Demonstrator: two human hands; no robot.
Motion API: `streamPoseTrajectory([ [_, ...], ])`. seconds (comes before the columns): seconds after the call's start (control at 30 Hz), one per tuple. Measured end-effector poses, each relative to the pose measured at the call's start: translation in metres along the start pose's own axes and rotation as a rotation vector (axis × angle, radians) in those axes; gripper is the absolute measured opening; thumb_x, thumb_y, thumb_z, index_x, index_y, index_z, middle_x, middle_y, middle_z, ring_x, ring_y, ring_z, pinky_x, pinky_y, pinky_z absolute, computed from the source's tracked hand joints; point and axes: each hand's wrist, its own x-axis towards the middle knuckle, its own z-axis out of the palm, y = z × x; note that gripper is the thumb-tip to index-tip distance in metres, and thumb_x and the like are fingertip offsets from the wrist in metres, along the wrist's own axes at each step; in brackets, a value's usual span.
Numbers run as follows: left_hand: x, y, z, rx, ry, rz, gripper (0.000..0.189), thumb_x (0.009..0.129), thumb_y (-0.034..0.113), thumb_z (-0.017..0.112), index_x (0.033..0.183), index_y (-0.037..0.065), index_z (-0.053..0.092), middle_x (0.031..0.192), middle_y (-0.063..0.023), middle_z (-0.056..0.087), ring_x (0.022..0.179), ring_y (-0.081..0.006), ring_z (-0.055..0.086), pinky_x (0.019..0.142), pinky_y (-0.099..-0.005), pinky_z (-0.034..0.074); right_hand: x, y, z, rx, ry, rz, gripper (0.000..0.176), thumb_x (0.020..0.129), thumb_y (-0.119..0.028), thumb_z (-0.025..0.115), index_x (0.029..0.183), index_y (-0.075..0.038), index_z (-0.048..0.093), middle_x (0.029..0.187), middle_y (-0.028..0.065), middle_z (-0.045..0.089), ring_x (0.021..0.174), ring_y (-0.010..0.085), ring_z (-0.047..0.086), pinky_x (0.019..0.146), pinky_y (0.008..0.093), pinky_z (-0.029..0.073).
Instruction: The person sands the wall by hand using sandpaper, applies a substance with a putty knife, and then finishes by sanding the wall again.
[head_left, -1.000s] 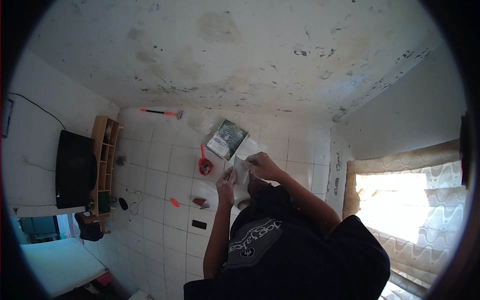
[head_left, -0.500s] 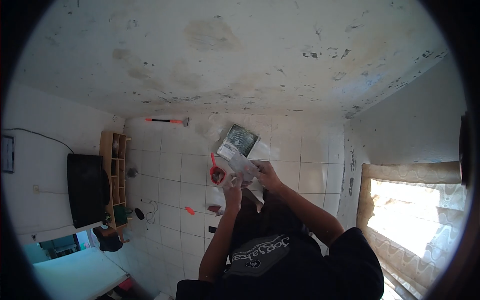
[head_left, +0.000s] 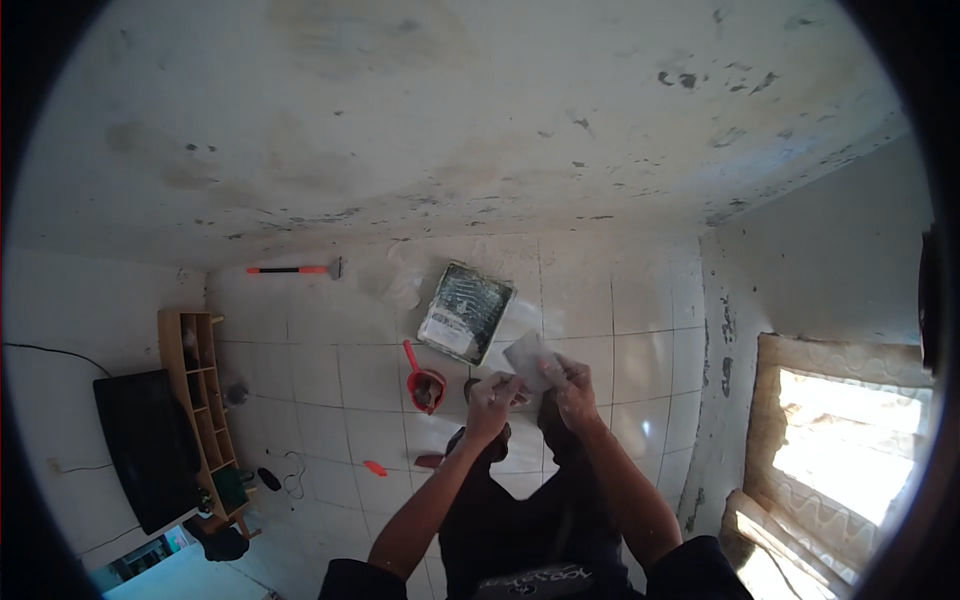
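Note:
In my right hand [head_left: 574,394], a thin grey sheet [head_left: 528,358] is pinched between thumb and fingers, its free part pointing up and left. My left hand [head_left: 492,402] is beside the sheet's lower edge, fingers drawn together; whether it grips the sheet I cannot tell. Both hands have whitish dust on the fingers. Left of them on the floor sits a red dipper [head_left: 413,378] with greyish lumps inside, its handle pointing at the wall. Beyond the hands lies a ridged paint tray [head_left: 470,305], smeared with pale residue.
A scraper [head_left: 300,269] with an orange and black handle lies by the patchy, peeling wall [head_left: 420,150]. Small red pieces [head_left: 375,468] lie on the tiles. A wooden shelf [head_left: 188,385] and a black television [head_left: 150,450] stand left; a curtained window [head_left: 840,430] is right.
My hands have moved right and slightly down in view with the sheet, away from the dipper. The view has shifted, with more wall showing above. My left hand has come away from beside the dipper.

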Motion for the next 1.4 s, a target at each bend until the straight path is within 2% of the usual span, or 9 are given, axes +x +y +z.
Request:
streamPoseTrajectory([
  [0.1,0.076,-0.023,-0.018,0.221,-0.001,0.159,0.034,0.105,0.028,0.063,0.093,-0.003,0.07,0.085,-0.0085,0.076,0.075,-0.0129,0.07,0.07,-0.0299,0.055,0.067,0.032,-0.022,0.03,0.176,-0.104,0.036,0.101,-0.027,0.07,0.113,0.007,0.072,0.098,0.0038,0.07,0.091,0.0083,0.058,0.082,0.0269,0.049],
  [0.17,0.129,-0.038,-0.033,0.23,0.017,0.206,0.036,0.106,0.029,0.062,0.092,-0.003,0.071,0.084,-0.0087,0.076,0.075,-0.0123,0.069,0.07,-0.0301,0.054,0.111,0.046,-0.039,-0.319,0.293,-0.256,0.04,0.1,-0.029,0.071,0.113,0.009,0.071,0.086,0.0078,0.072,0.079,0.0103,0.058,0.072,0.0291,0.049],
  [0.37,0.271,-0.065,-0.057,0.672,0.193,0.56,0.032,0.105,0.027,0.063,0.092,-0.002,0.072,0.085,-0.0122,0.076,0.08,-0.024,0.075,0.073,-0.0343,0.056,0.202,0.131,-0.068,-0.586,0.242,-0.393,0.034,0.1,-0.024,0.068,0.109,0.009,0.071,0.082,0.0234,0.071,0.07,0.0159,0.061,0.067,0.0349,0.052],
  [0.43,0.312,-0.06,-0.058,0.866,0.403,0.91,0.027,0.103,0.025,0.065,0.096,0.0,0.073,0.091,-0.0146,0.076,0.084,-0.0335,0.075,0.077,-0.0389,0.057,0.224,0.158,-0.076,-0.628,0.174,-0.398,0.032,0.1,-0.022,0.068,0.105,0.009,0.071,0.078,0.0188,0.069,0.074,0.013,0.057,0.069,0.0344,0.051],
  [0.57,0.385,-0.023,-0.058,1.028,0.504,1.423,0.038,0.101,0.024,0.066,0.13,0.0,0.067,0.135,-0.0209,0.067,0.12,-0.0411,0.064,0.101,-0.0483,0.05,0.276,0.176,-0.095,-0.732,-0.005,-0.471,0.028,0.1,-0.02,0.067,0.106,0.007,0.071,0.082,0.0264,0.069,0.068,0.0276,0.064,0.067,0.0386,0.052],
  [0.63,0.405,-0.002,-0.05,1.162,0.55,1.466,0.06,0.103,0.032,0.06,0.152,0.0,0.048,0.159,-0.0264,0.044,0.141,-0.0465,0.046,0.117,-0.0538,0.036,0.299,0.158,-0.101,-0.826,-0.133,-0.556,0.026,0.1,-0.019,0.066,0.106,0.006,0.071,0.084,0.0295,0.067,0.067,0.0357,0.066,0.066,0.0409,0.052],
  [0.73,0.433,0.022,-0.042,1.259,0.641,1.526,0.073,0.105,0.039,0.053,0.163,0.002,0.029,0.169,-0.0276,0.023,0.153,-0.0475,0.028,0.126,-0.0564,0.023,0.319,0.136,-0.1,-0.818,0.033,-0.647,0.026,0.098,-0.016,0.066,0.107,0.008,0.07,0.089,0.0317,0.068,0.083,0.0476,0.069,0.072,0.0456,0.053],
  [0.83,0.455,0.028,-0.043,1.403,0.714,1.517,0.078,0.106,0.043,0.05,0.166,0.003,0.022,0.171,-0.0268,0.017,0.157,-0.0449,0.019,0.128,-0.0563,0.016,0.348,0.144,-0.109,-0.834,0.075,-0.756,0.026,0.098,-0.016,0.066,0.107,0.009,0.07,0.089,0.0319,0.068,0.082,0.048,0.068,0.072,0.0456,0.053],
  [1.4,0.469,0.005,-0.039,1.412,0.818,1.528,0.077,0.105,0.043,0.052,0.165,0.003,0.024,0.171,-0.0264,0.018,0.158,-0.0429,0.019,0.128,-0.0559,0.015,0.337,0.157,-0.117,-0.882,-0.015,-0.906,0.023,0.098,-0.016,0.067,0.11,0.003,0.071,0.084,0.0273,0.07,0.073,0.0432,0.069,0.068,0.046,0.054],
])
